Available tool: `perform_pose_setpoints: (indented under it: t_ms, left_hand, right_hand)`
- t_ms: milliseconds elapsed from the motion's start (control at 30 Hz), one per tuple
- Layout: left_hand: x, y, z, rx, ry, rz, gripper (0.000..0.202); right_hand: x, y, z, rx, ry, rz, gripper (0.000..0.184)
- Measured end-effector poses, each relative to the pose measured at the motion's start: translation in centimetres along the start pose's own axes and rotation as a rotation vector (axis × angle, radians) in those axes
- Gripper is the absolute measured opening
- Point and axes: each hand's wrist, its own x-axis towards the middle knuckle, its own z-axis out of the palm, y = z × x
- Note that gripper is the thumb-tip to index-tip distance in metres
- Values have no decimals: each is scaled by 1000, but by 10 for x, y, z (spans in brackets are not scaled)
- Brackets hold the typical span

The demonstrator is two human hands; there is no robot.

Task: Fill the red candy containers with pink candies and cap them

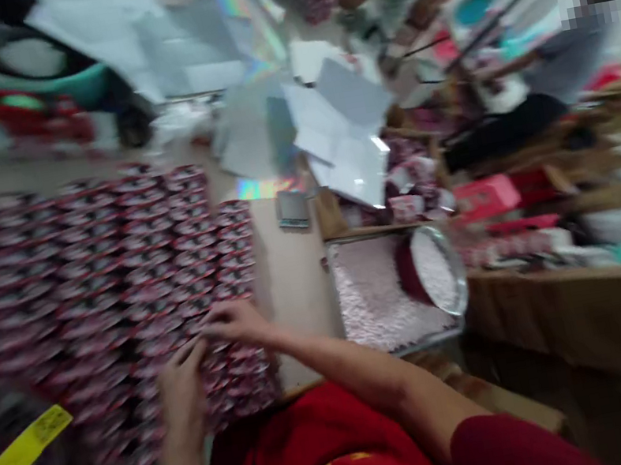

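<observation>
My left hand [181, 375] and my right hand [237, 323] meet over the near right part of a large spread of small dark red and silvery pieces [149, 269]. The pieces lie in close, overlapping columns; blur hides their exact kind. Fingers of both hands are bent and drawn together, their tips almost touching. Whatever lies between them is too small and smeared to make out. Right of my right forearm stands a shallow metal tray [339, 299] of small pale pellets. A dark red tub [412, 271] full of the same pellets rests in it.
Beyond the pieces lie a small grey square device [292, 210], shiny sheets [253, 130] and white papers [344, 150]. A cardboard box [332, 217] of packets adjoins the tray. Cartons [564, 308] line the right side; another person [569, 62] is at the far right.
</observation>
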Motion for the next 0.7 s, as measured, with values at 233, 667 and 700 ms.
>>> perform_pose_setpoints:
  t_ms: [233, 667, 700]
  left_hand:
    - [48, -12, -54, -302, 162, -121, 23]
    - [64, -10, -105, -716, -20, -54, 50]
    - [67, -13, -105, -700, -11, -38, 52]
  right_hand:
    - [68, -2, 43, -224, 45, 26, 19]
    - [152, -52, 77, -819, -64, 82, 8]
    - [158, -55, 76, -843, -72, 106, 15]
